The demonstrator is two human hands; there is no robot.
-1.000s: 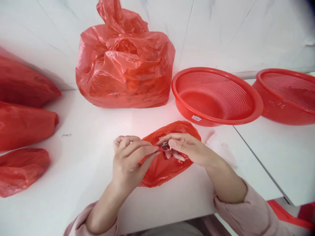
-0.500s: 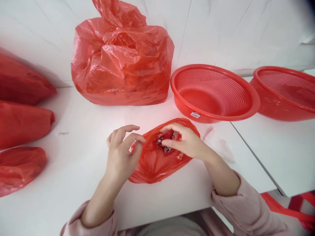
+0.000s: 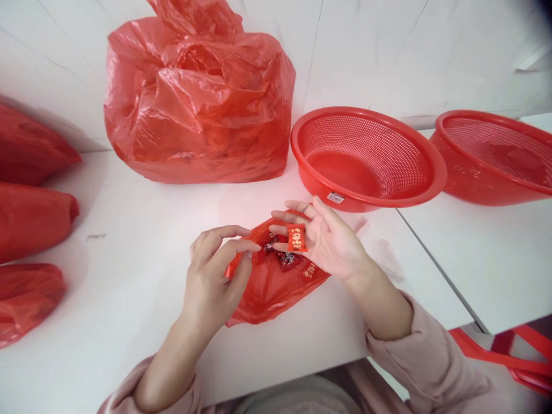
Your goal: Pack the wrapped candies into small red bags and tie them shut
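Observation:
A small red packet with gold lettering (image 3: 296, 238) rests on the fingers of my right hand (image 3: 330, 238), which is turned palm up with its fingers spread. Beneath both hands lies a red plastic bag (image 3: 271, 293) on the white table, with several small dark-wrapped pieces (image 3: 288, 260) on it. My left hand (image 3: 218, 267) hovers at the bag's left edge, its thumb and fingers curved and apart, with nothing visible between them.
Behind the hands stands a large full red bag (image 3: 198, 115). Two red mesh baskets (image 3: 371, 198) stand at the back right. Several red bags (image 3: 34, 221) lie at the left. A seam (image 3: 440, 270) crosses the table on the right.
My right hand has turned palm up, and the red packet now shows on its fingers. My left hand has barely moved. The whole view has shifted slightly.

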